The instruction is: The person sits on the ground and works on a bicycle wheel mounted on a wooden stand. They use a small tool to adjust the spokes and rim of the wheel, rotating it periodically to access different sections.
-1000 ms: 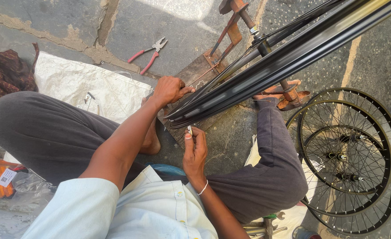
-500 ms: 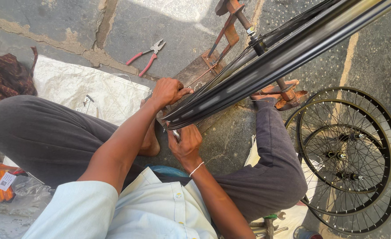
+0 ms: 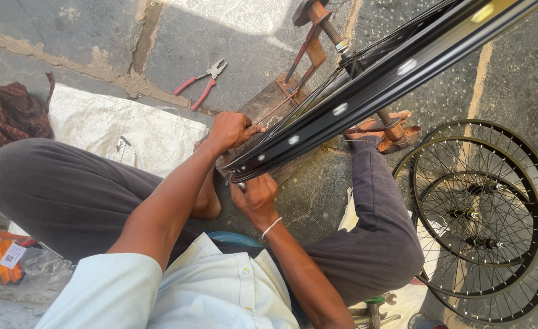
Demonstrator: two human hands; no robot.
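Observation:
A black bicycle wheel rim (image 3: 366,91) with thin spokes slants from upper right down to centre, mounted on a rusty metal stand (image 3: 308,45). My left hand (image 3: 231,131) grips the rim's lower end, with a finger stretched along it. Just below, my right hand (image 3: 256,196) is closed on a small metal tool (image 3: 241,184) that it presses against the underside of the rim. I sit cross-legged on the stone ground in grey trousers, and my right foot (image 3: 375,125) rests by the stand's base.
Red-handled pliers (image 3: 200,83) lie on the stone behind the stand. A white sack (image 3: 129,131) is spread at left, with a brown cloth (image 3: 7,113) beyond it. Several finished spoked wheels (image 3: 482,219) are stacked at right. An orange packet (image 3: 1,259) lies at lower left.
My right hand has risen from in front of my lap to the rim's underside with the small tool. My left hand has stayed on the rim.

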